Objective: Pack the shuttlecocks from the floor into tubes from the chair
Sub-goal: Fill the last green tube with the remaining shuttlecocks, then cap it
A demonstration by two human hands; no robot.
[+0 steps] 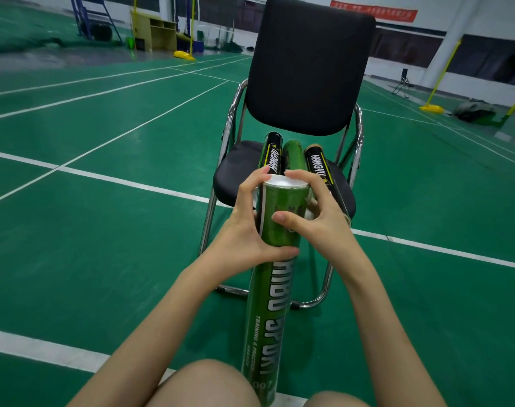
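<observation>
Where white lines cross the green floor (109, 245) (a court), a chair (309, 69) stands.

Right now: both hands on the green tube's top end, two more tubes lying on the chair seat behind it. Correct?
Nearly. The head view shows three tubes on the chair seat, not two: a black tube, a green one and another black tube. The rest holds: left hand and right hand both grip the top end of the green tube.
</observation>
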